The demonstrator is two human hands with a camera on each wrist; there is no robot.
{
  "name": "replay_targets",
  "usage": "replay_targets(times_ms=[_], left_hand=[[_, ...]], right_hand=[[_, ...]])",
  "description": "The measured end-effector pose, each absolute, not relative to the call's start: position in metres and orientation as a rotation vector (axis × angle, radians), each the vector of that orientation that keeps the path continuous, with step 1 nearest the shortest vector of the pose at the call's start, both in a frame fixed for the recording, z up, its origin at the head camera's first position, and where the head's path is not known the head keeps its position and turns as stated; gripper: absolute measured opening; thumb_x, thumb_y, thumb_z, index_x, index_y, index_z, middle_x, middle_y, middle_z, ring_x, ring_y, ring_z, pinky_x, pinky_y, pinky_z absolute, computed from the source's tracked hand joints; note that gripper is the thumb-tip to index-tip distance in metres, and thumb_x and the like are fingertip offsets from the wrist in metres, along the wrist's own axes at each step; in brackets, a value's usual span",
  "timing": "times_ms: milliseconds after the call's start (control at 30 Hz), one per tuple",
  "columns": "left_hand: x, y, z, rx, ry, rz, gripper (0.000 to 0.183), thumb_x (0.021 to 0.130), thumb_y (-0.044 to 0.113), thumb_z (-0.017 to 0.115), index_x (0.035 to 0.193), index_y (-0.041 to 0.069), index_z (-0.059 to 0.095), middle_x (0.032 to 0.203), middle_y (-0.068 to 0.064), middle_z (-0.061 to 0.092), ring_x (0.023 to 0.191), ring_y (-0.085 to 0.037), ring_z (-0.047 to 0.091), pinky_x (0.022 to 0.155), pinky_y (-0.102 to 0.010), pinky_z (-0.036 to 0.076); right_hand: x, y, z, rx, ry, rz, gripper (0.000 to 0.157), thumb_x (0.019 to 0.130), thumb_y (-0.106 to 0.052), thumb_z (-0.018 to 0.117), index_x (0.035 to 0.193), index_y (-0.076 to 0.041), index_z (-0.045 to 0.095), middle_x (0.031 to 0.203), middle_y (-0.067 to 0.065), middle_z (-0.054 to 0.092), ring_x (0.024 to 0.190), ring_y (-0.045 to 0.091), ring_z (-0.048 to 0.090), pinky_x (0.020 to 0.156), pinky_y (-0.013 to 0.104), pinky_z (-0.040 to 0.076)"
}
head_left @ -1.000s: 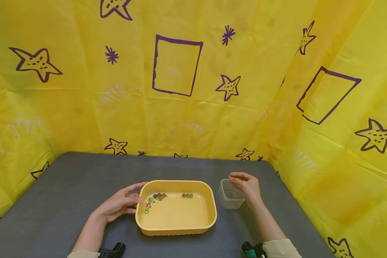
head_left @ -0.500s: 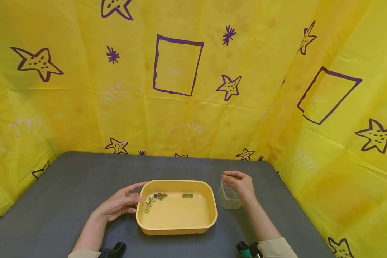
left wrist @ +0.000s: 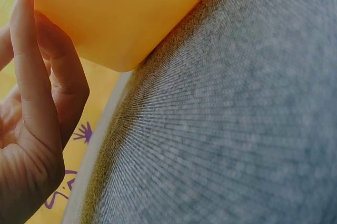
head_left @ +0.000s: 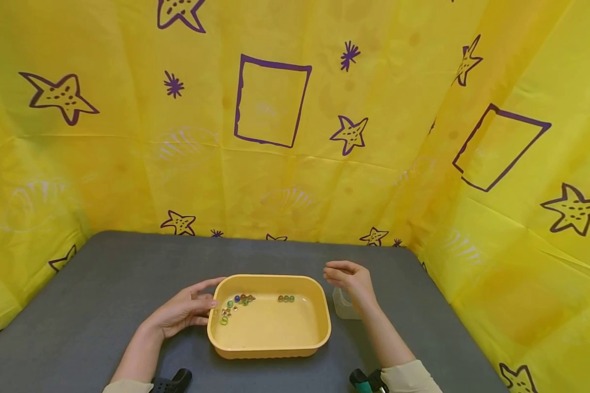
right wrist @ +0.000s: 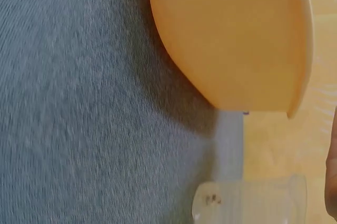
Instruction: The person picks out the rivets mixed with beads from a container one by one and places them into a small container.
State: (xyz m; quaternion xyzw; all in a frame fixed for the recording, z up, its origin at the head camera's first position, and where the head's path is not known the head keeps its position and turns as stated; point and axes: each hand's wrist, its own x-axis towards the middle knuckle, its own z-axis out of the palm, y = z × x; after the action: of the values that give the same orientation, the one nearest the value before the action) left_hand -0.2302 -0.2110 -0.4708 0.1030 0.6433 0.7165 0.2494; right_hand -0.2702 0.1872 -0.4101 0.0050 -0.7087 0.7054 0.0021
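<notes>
A yellow plastic tub [head_left: 270, 349] sits on the table in the head view. My left hand [head_left: 186, 310] grips its left side, the thumb at the rim and the other fingers along the outer wall. Several glass marbles [head_left: 230, 303] lie in the tub's left part with a few small shiny pieces. Toward its back right is a row of three marbles [head_left: 286, 298]. My right hand [head_left: 352, 282] hovers above and right of the tub, fingers loosely bent, nothing seen between them. It partly covers a clear plastic cup [head_left: 344, 308], which has small brown specks near its base in the right wrist view.
The dark grey table [head_left: 142, 262] runs back to a yellow patterned curtain [head_left: 285, 180], which also stands along both sides. Black straps [head_left: 174, 380] are at the wrists. The cup stands close to the tub's right wall.
My right hand has moved left from over the clear cup toward the tub. The left hand, the tub and the marbles have stayed in place.
</notes>
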Motion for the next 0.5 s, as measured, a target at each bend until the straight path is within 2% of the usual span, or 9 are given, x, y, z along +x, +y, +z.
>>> replay_targets(times_ms=[200, 500], left_hand=[[-0.229, -0.211, -0.472, 0.265, 1.756, 1.95, 0.075, 0.099, 0.013, 0.059, 0.159, 0.007, 0.015, 0.113, -0.005, 0.067, 0.099, -0.014, 0.071, 0.079, -0.028, 0.063], [-0.23, -0.212, -0.471, 0.268, 1.743, 1.961, 0.076, 0.099, 0.013, 0.059, 0.159, 0.007, 0.013, 0.111, -0.004, 0.067, 0.097, -0.012, 0.071, 0.078, -0.027, 0.063]], right_hand=[[-0.269, 0.171, -0.415, 0.047, -2.222, 2.242, 0.033, 0.084, -0.002, 0.074, 0.112, 0.014, 0.066, 0.082, 0.002, 0.076, 0.075, 0.013, 0.074, 0.075, 0.027, 0.063], [-0.267, 0.15, -0.421, 0.095, -2.26, 2.292, 0.035, 0.084, -0.005, 0.076, 0.112, 0.014, 0.066, 0.081, -0.001, 0.076, 0.074, 0.012, 0.074, 0.073, 0.026, 0.063]])
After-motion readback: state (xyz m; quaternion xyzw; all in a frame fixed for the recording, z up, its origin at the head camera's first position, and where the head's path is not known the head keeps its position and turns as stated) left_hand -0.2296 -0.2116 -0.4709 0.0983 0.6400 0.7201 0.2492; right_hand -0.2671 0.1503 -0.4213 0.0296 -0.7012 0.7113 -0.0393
